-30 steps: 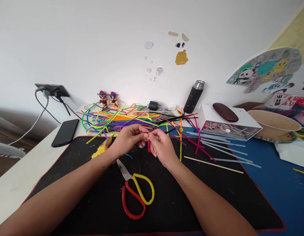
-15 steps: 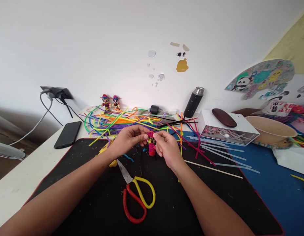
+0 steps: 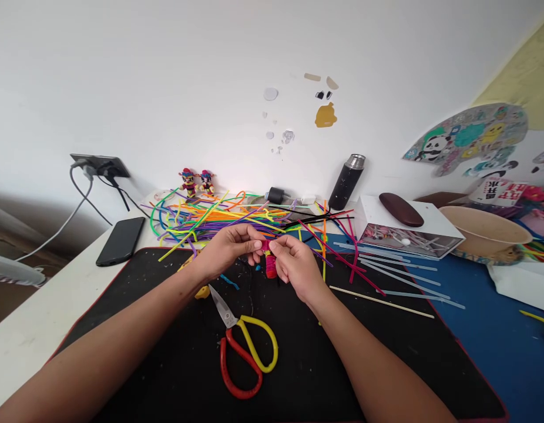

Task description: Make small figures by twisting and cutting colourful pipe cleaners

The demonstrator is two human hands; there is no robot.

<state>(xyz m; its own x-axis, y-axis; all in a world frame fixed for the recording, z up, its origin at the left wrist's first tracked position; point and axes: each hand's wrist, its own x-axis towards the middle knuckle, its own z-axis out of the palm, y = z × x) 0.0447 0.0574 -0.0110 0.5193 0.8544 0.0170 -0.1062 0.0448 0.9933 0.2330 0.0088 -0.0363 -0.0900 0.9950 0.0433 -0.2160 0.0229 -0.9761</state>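
Observation:
Between my two hands is a small pipe-cleaner figure (image 3: 271, 267), magenta and red with some yellow. My left hand (image 3: 237, 247) pinches its magenta upper end from the left. From the right, my right hand (image 3: 296, 261) pinches the same end, its thumb close to the left fingertips. The figure's red lower part hangs below the fingers, and much of its upper part is hidden by them. Nearer to me, scissors (image 3: 237, 341) with one red and one yellow handle lie on the black mat (image 3: 307, 376), blades partly apart.
Behind my hands spreads a heap of coloured pipe cleaners (image 3: 205, 220). Two small finished dolls (image 3: 197, 183) stand by the wall. A black flask (image 3: 346, 182), a white box (image 3: 413, 235) and glue sticks (image 3: 399, 271) are at right; a phone (image 3: 121, 241) is at left.
My right fingers have shifted slightly left over the figure's top, covering more of its yellow part. Both hands keep their pinch; the scissors lie as before.

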